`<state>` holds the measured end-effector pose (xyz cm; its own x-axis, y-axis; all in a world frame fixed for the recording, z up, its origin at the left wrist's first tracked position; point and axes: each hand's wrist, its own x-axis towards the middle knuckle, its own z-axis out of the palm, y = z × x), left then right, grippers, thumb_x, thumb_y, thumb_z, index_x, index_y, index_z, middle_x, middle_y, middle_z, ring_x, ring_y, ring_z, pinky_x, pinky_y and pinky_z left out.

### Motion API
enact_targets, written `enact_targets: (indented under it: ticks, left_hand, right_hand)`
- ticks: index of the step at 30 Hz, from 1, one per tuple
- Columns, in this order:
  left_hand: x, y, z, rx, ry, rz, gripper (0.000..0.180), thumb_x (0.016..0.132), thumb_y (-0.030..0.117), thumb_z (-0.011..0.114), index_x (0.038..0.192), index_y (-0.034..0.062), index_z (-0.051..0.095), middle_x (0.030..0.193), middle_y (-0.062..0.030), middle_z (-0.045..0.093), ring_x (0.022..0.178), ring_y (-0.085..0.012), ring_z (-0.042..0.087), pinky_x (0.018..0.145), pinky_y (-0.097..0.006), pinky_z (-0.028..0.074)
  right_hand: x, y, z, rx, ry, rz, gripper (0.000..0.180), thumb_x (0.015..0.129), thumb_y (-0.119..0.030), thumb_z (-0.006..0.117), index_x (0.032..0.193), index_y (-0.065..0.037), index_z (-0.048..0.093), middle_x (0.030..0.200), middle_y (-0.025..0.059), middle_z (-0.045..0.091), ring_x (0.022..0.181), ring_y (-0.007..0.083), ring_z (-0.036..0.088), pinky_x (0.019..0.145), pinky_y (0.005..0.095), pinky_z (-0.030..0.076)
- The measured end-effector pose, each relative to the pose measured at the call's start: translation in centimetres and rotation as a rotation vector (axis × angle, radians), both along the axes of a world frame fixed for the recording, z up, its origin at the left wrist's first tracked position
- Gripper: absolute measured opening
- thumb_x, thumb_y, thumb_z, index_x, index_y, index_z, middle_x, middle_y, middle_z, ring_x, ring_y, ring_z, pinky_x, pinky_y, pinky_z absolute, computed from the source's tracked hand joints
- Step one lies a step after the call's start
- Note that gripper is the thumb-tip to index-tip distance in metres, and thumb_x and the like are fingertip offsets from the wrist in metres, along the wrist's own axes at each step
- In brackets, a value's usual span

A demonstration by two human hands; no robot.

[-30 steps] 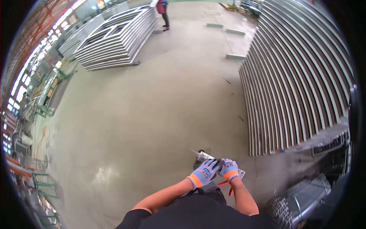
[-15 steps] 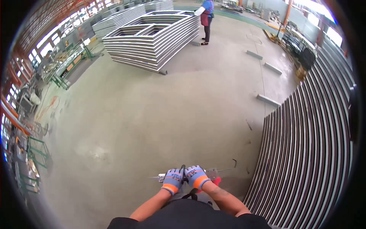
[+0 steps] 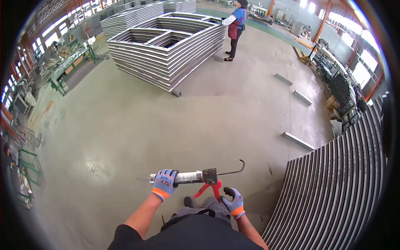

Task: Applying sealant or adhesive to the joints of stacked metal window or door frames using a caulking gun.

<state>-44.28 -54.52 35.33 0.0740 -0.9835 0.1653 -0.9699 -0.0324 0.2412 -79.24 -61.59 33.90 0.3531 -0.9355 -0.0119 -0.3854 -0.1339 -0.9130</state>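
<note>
A caulking gun [image 3: 189,177] lies level across the front of my body. It has a pale cartridge, a dark rear block, a red handle and trigger [image 3: 216,191], and a hooked metal rod sticking out to the right. My left hand [image 3: 165,181], in a blue-grey glove with an orange cuff, is wrapped round the nozzle end of the barrel. Just right of the red handle is my right hand [image 3: 235,203], gloved alike, its fingers curled but apart and holding nothing. Whether a fingertip touches the handle I cannot tell.
At my right rises a large stack of metal frames [image 3: 329,191]. Another frame stack [image 3: 166,62] stands ahead, with a person [image 3: 236,29] beside it. Several metal bars [image 3: 298,141] lie on the floor at the right. Green workbenches [image 3: 71,71] line the left.
My hands, together over the caulking gun before, are now apart. The left has moved left and up along with the gun; the right has come off it, rightward. My view has tilted upward.
</note>
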Motion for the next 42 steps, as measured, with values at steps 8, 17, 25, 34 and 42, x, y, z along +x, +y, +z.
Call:
enact_targets:
  ticks: [8,17,25,34,42]
  left_hand:
    - [3.7,-25.1,0.8,-0.103,0.006,-0.332,0.056,0.07,0.034,0.078,0.12,0.0138,0.062,0.115,-0.0092,0.063,0.109,-0.0295,0.061,0.099,-0.046,0.047]
    - [12.2,-46.4,3.6,-0.198,-0.002,-0.211,0.059,0.066,0.029,0.081,0.12,0.0122,0.064,0.116,-0.0099,0.063,0.11,-0.0305,0.06,0.101,-0.047,0.047]
    - [23.8,-61.5,1.7,-0.128,0.03,-0.05,0.058,0.067,0.025,0.081,0.121,0.0124,0.064,0.116,-0.0094,0.063,0.11,-0.0302,0.06,0.103,-0.047,0.046]
    - [34.7,-87.3,3.3,-0.162,-0.094,-0.308,0.041,0.086,0.025,0.064,0.125,0.0136,0.063,0.114,-0.007,0.064,0.111,-0.0261,0.06,0.103,-0.043,0.046]
    - [40.5,-104.0,4.1,-0.275,-0.08,-0.276,0.042,0.087,0.02,0.061,0.128,0.012,0.061,0.119,-0.0066,0.063,0.115,-0.0246,0.061,0.106,-0.042,0.046]
  right_hand:
    - [7.0,-19.0,-2.8,0.226,-0.208,0.117,0.034,0.078,-0.009,0.076,0.111,-0.002,0.071,0.096,0.0031,0.073,0.081,0.0097,0.063,0.069,0.0271,0.051]
    - [15.8,-45.6,6.4,0.528,-0.161,0.445,0.026,0.085,-0.009,0.071,0.11,-0.006,0.075,0.091,0.0023,0.073,0.059,0.0046,0.058,0.051,0.0236,0.045]
    - [29.5,-63.3,5.7,0.698,0.086,0.485,0.04,0.08,0.004,0.061,0.119,0.002,0.071,0.124,0.0134,0.071,0.113,0.0211,0.068,0.095,0.0323,0.052]
    - [39.8,-80.7,4.5,0.5,-0.509,0.22,0.055,0.076,-0.003,0.065,0.131,0.006,0.06,0.132,0.0197,0.066,0.119,0.0317,0.065,0.103,0.0417,0.051]
    - [47.2,-96.9,3.3,0.549,-0.602,0.135,0.071,0.075,-0.019,0.073,0.139,0.006,0.051,0.127,0.022,0.066,0.117,0.0364,0.066,0.1,0.047,0.054]
